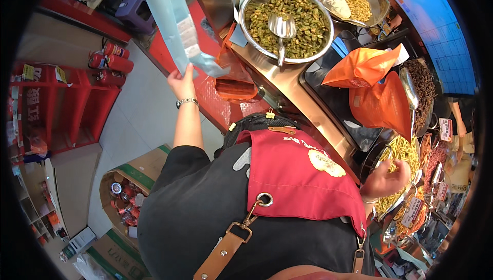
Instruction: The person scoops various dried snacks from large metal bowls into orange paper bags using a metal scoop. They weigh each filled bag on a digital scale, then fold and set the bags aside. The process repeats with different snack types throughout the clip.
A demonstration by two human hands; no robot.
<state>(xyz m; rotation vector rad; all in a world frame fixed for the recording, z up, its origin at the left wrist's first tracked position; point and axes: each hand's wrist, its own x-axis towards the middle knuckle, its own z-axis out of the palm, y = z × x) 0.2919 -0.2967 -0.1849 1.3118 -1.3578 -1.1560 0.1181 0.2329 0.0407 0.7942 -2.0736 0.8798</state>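
Note:
At the upper left, the thumb and fingers of my left hand (182, 83) pinch the lower end of a long pale-blue plastic strip (173, 29) with white patches. An orange plastic bag (235, 75) hangs open beside it at the counter's edge. My right hand (386, 179), fingers curled and blurred, is over a bowl of yellow-green strips (404, 153) at the right; I see nothing in it. Between the hands, two filled orange bags (362, 68) lie on a black surface. Above them stands a steel bowl (246, 41) of green raisins with a metal scoop (282, 29).
A monitor (439, 29) stands at the upper right, near more food bowls with scoops and signs. Red shelves (77, 114) and fire extinguishers (115, 62) are at the left. An open cardboard box (154, 160) of jars is on the floor. Parts of other people show at the right.

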